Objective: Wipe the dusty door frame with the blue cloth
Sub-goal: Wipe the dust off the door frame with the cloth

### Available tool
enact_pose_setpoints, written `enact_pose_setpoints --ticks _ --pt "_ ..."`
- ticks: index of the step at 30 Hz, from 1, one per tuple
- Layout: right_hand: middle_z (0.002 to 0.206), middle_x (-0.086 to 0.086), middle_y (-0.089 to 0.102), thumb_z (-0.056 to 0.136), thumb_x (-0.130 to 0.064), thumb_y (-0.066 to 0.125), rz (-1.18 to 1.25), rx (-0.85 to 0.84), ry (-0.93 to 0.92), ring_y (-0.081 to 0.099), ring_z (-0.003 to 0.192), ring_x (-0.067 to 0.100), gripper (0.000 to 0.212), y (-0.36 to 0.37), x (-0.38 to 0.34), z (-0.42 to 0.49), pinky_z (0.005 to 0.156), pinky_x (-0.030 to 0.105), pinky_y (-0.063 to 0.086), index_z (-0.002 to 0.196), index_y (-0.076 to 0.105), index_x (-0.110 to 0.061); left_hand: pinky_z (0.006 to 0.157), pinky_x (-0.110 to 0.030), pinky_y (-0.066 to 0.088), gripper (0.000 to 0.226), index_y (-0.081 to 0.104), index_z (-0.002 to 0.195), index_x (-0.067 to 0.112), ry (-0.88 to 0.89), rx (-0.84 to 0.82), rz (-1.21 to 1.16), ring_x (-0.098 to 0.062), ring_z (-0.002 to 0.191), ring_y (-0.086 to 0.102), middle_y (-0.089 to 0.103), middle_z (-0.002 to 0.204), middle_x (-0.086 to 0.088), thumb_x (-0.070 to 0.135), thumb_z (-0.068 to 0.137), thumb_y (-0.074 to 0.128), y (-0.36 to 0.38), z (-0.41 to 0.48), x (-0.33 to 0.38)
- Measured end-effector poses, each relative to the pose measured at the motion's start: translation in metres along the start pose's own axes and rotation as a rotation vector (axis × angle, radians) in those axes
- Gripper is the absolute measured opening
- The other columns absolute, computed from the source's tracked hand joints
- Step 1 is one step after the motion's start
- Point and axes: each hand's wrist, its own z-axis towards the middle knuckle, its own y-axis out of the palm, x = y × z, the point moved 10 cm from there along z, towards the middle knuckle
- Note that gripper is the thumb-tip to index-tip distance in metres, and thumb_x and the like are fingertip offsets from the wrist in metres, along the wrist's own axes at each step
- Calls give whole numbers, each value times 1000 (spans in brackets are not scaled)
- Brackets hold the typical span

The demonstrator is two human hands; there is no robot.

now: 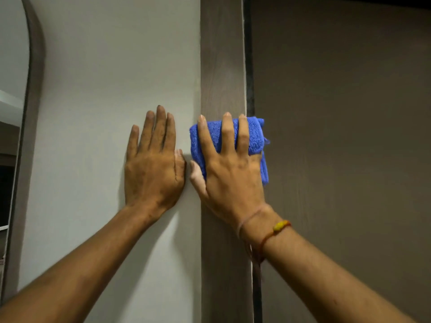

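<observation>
A grey-brown wooden door frame (222, 66) runs vertically through the middle of the head view. A folded blue cloth (256, 138) lies flat against it at mid height. My right hand (229, 173) presses on the cloth with fingers spread over it, thumb on the frame's left edge. My left hand (152, 169) rests flat on the pale wall just left of the frame, fingers together and pointing up, holding nothing.
The pale grey wall (105, 78) fills the left half. A brown door (338, 136) stands right of the frame, with a dark gap (249, 66) between them. A curved mirror edge (32, 89) borders the far left.
</observation>
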Motion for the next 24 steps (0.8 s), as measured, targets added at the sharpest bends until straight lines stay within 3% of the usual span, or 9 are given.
enact_pose_setpoints --ticks 7,11,15,20,24 --pt "154 21 15 91 -52 33 9 29 61 6 141 43 69 -15 8 81 98 69 35 148 8 -22 120 -44 5 61 9 147 8 -2 13 -2 -24 145 3 8 157 -14 29 91 24 0 0 -3" --pt "155 21 17 87 -55 33 78 69 56 8 143 41 73 -4 1 10 99 69 33 148 13 -21 120 -43 4 61 7 147 10 6 3 -9 -23 145 2 6 157 -12 33 91 19 2 -2 -3" --pt "151 22 30 82 -53 34 63 -9 49 20 140 43 73 7 -2 -42 94 67 40 146 22 -21 120 -42 3 63 5 147 11 7 3 -10 -21 145 -1 4 158 -10 33 89 18 1 -3 -2" --pt "153 20 18 85 -51 36 68 -10 17 8 140 43 73 -7 8 36 98 71 32 147 12 -23 120 -43 5 61 8 147 9 -6 -6 4 -23 146 3 7 157 -12 32 91 20 2 -2 -2" --pt "153 20 17 87 -50 39 21 10 66 8 140 44 74 -14 12 84 95 71 35 148 9 -22 119 -44 7 61 11 147 8 -3 4 17 -24 146 5 11 157 -13 29 91 23 4 -1 -3"
